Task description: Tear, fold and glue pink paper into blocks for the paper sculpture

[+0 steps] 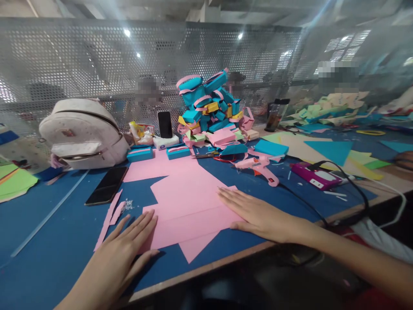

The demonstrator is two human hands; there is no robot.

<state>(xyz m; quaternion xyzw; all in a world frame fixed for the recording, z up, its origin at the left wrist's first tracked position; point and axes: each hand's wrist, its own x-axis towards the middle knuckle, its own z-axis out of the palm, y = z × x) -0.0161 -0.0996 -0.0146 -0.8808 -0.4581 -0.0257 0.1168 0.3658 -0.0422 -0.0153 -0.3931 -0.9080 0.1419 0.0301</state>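
Note:
Several pink paper sheets (190,202) overlap on the blue tabletop in front of me. A crease or sheet edge runs across the nearest one, and a pink corner pokes out toward the table's front edge. My left hand (124,247) rests at the left end of the paper, fingers stretched out over its edge. Across from it, my right hand (251,213) lies flat on the right end with the thumb apart. Neither hand grips anything. Torn pink strips (109,219) and small clear bits (128,205) lie beyond my left fingers.
A black phone (106,185) and a white backpack (85,133) are at the left. Blue and pink paper boxes (206,103) are piled at the back. On the right lie a pink glue gun (260,168), its cord, and a purple power strip (316,175).

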